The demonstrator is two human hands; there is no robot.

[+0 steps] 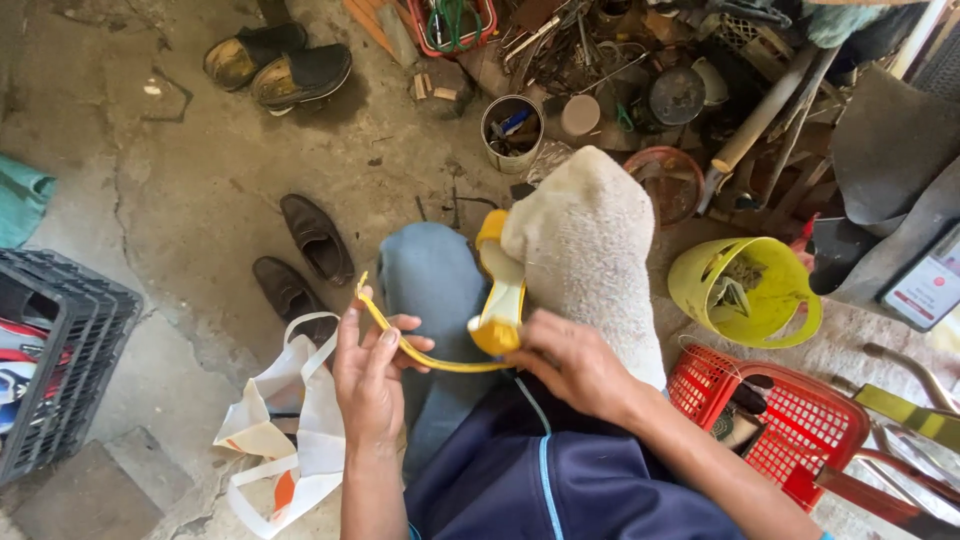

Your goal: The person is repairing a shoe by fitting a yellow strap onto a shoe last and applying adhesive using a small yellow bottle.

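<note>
A yellow high-heeled sandal (497, 290) lies on my lap against a bulky white cloth-covered form (590, 245). My right hand (570, 358) grips the sandal at its heel end. My left hand (368, 370) pinches the sandal's thin yellow strap (400, 340), pulled out to the left. Both hands hover over my knee in blue jeans (430, 280).
A white bag (285, 425) lies on the concrete floor by my left hand. Brown shoes (305, 255), black slippers (275, 60), a black crate (60, 350), a red basket (790, 420), a yellow bucket (745, 290), a tin can (512, 130) and tool clutter surround me.
</note>
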